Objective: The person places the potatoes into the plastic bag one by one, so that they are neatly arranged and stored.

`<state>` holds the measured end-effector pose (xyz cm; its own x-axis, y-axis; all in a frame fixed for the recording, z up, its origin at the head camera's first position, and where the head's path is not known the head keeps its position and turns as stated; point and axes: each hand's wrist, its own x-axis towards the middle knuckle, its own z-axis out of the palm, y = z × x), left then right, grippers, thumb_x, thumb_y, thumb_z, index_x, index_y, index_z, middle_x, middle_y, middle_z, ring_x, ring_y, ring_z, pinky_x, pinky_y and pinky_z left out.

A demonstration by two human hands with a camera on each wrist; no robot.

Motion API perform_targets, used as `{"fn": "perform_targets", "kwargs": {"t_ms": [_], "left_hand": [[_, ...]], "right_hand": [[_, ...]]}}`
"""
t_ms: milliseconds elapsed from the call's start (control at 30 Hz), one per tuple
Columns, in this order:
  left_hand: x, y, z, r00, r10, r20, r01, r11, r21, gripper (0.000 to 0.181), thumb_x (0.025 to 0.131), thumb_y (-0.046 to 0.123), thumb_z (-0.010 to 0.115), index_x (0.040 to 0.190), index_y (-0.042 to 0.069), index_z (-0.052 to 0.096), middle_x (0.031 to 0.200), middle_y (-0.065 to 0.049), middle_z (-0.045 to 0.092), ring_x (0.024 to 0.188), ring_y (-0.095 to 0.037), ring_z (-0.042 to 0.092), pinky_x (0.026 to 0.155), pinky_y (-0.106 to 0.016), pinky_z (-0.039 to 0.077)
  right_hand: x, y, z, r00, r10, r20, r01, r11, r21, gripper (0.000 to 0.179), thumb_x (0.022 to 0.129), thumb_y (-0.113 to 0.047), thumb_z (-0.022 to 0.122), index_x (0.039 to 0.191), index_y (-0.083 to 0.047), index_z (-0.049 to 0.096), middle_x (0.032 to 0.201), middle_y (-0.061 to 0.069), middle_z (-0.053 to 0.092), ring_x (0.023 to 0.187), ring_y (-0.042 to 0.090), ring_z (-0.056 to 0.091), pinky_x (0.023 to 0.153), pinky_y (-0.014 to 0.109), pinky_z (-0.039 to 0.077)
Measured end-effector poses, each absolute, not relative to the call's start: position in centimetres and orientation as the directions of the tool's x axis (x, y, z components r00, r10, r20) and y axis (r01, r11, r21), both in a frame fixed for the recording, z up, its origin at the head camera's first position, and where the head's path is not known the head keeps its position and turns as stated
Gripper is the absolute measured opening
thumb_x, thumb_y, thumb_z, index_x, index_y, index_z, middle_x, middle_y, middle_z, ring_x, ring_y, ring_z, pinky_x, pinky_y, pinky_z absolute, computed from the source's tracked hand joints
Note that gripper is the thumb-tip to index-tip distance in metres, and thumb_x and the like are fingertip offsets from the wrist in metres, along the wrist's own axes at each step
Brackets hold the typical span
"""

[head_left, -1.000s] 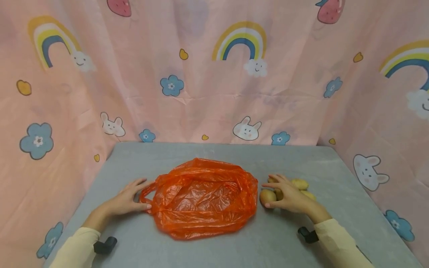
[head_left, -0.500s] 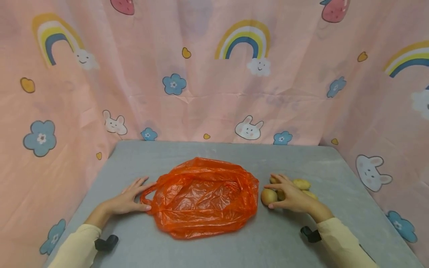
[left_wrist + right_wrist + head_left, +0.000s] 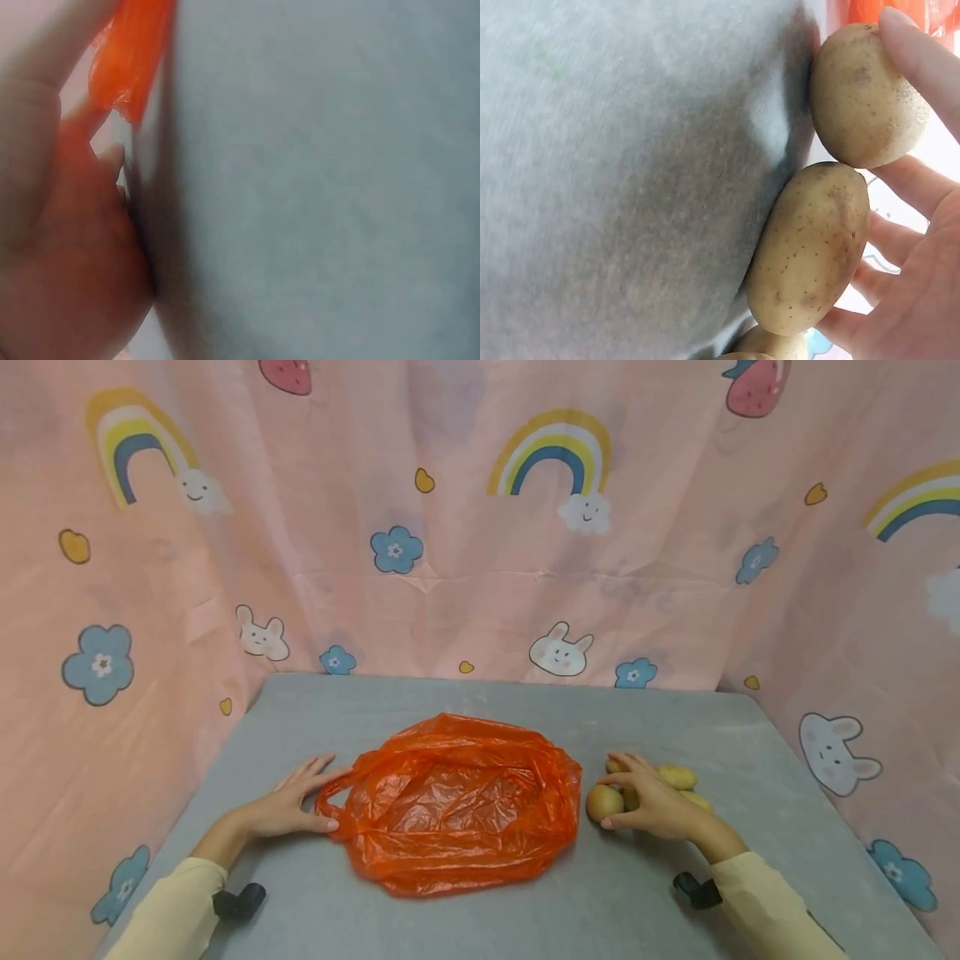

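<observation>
An orange plastic bag (image 3: 465, 810) lies spread on the table with its mouth open upward and a loop handle at its left. My left hand (image 3: 279, 810) rests at that handle, thumb and forefinger spread and touching it. In the left wrist view, orange plastic (image 3: 135, 60) shows beyond the thumb. My right hand (image 3: 660, 802) grips a round potato (image 3: 604, 804) right of the bag, thumb on the near side and forefinger on the far side. An oval potato (image 3: 810, 247) sits beside it under the palm. More potatoes (image 3: 677, 776) lie behind that hand, partly hidden.
A grey table (image 3: 375, 927) carries everything. Pink patterned curtains (image 3: 465, 602) close in the back and both sides. A dark camera mount sits on the left wrist (image 3: 240, 902) and another on the right wrist (image 3: 697, 891).
Both hands, the bag and the potatoes keep their places. The head view has shifted slightly.
</observation>
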<state>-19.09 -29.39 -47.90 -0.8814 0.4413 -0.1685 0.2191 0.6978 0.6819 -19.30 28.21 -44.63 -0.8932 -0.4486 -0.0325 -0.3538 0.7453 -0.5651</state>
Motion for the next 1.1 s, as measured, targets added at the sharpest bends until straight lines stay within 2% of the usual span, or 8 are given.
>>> {"fn": "perform_targets", "kwargs": {"t_ms": [233,400,500,700,900,967,1100], "left_hand": [[-18.8,-29.4,-47.8,-0.879,0.450,-0.156,0.222,0.677,0.701,0.085,0.080,0.040,0.083,0.154,0.022,0.044,0.170,-0.021,0.007,0.152,-0.057,-0.006,0.106,-0.086,-0.001],[-18.8,-29.3,-48.1,-0.886,0.442,-0.140,0.225,0.674,0.703,0.083,0.080,0.040,0.083,0.153,0.022,0.046,0.170,-0.021,0.009,0.152,-0.057,-0.005,0.108,-0.085,-0.001],[-18.8,-29.4,-48.2,-0.892,0.431,-0.138,0.218,0.675,0.705,0.084,0.080,0.040,0.082,0.153,0.023,0.045,0.170,-0.020,0.009,0.152,-0.056,-0.005,0.108,-0.085,-0.001],[-18.7,-29.3,-48.4,-0.909,0.396,-0.133,0.189,0.673,0.715,0.092,0.082,0.041,0.081,0.159,0.022,0.035,0.170,-0.019,0.013,0.154,-0.053,-0.003,0.110,-0.083,-0.001],[-18.8,-29.1,-48.4,-0.919,0.376,-0.117,0.182,0.670,0.720,0.092,0.082,0.041,0.081,0.159,0.023,0.033,0.169,-0.020,0.015,0.153,-0.053,-0.001,0.109,-0.084,0.001],[-18.8,-29.1,-48.5,-0.920,0.375,-0.114,0.180,0.664,0.725,0.090,0.083,0.040,0.081,0.158,0.023,0.035,0.169,-0.019,0.016,0.153,-0.053,0.000,0.108,-0.084,0.002],[-18.7,-29.2,-48.6,-0.918,0.383,-0.107,0.186,0.652,0.735,0.082,0.084,0.037,0.080,0.155,0.022,0.041,0.169,-0.021,0.016,0.153,-0.054,0.000,0.108,-0.084,0.000]], "right_hand": [[-19.3,28.4,-44.6,-0.914,-0.406,0.011,-0.326,0.716,-0.617,0.059,0.082,-0.035,0.084,0.127,0.000,0.066,0.156,0.036,0.032,0.143,0.060,0.025,0.107,0.081,0.023],[-19.4,28.4,-44.0,-0.929,-0.366,0.057,-0.321,0.718,-0.617,0.063,0.084,-0.035,0.083,0.131,0.000,0.061,0.153,0.033,0.037,0.137,0.057,0.038,0.104,0.076,0.034],[-19.4,28.2,-43.6,-0.935,-0.346,0.078,-0.318,0.718,-0.619,0.063,0.084,-0.035,0.083,0.131,0.000,0.060,0.148,0.031,0.045,0.131,0.053,0.047,0.101,0.072,0.042],[-19.3,27.5,-42.2,-0.942,-0.322,0.098,-0.300,0.670,-0.679,0.061,0.086,-0.030,0.082,0.133,0.001,0.059,0.131,0.022,0.064,0.114,0.041,0.064,0.093,0.059,0.055],[-19.3,26.0,-40.3,-0.942,-0.323,0.090,-0.283,0.623,-0.729,0.059,0.088,-0.028,0.080,0.136,-0.002,0.058,0.132,0.020,0.065,0.110,0.035,0.068,0.086,0.040,0.060],[-19.4,25.4,-39.7,-0.938,-0.331,0.101,-0.295,0.614,-0.732,0.058,0.089,-0.027,0.079,0.136,-0.002,0.058,0.132,0.021,0.065,0.109,0.034,0.069,0.086,0.042,0.059],[-19.5,24.4,-38.9,-0.934,-0.342,0.104,-0.303,0.602,-0.739,0.059,0.088,-0.027,0.079,0.137,-0.001,0.058,0.133,0.021,0.064,0.108,0.033,0.068,0.091,0.053,0.058]]}}
